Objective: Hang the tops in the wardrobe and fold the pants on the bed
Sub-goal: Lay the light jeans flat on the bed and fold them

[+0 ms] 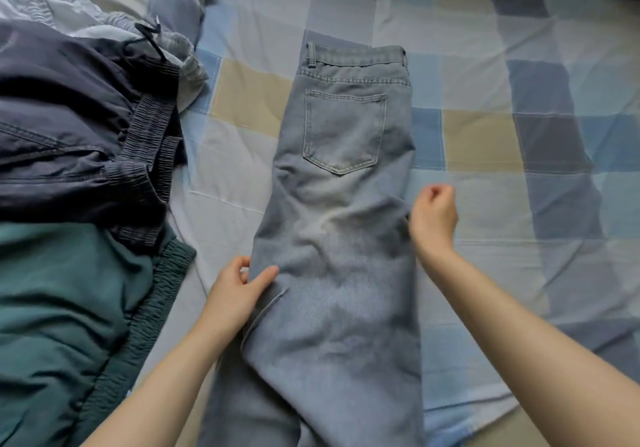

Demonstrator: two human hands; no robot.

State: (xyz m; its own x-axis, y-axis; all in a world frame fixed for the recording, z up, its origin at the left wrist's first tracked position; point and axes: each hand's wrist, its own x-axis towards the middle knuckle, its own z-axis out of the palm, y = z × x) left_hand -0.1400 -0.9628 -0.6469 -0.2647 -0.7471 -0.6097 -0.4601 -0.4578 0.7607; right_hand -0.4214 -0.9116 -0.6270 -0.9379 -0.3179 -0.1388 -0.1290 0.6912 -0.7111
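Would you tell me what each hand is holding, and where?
Both hold the jeans: left hand pinches the left edge at the thigh; right hand grips the right edge.

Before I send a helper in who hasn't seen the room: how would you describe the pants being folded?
On the checked bedspread, look mid-bed, right of the heap of dark navy pants and green pants. The light blue jeans lie lengthwise there, the only denim with a stitched back pocket facing up.
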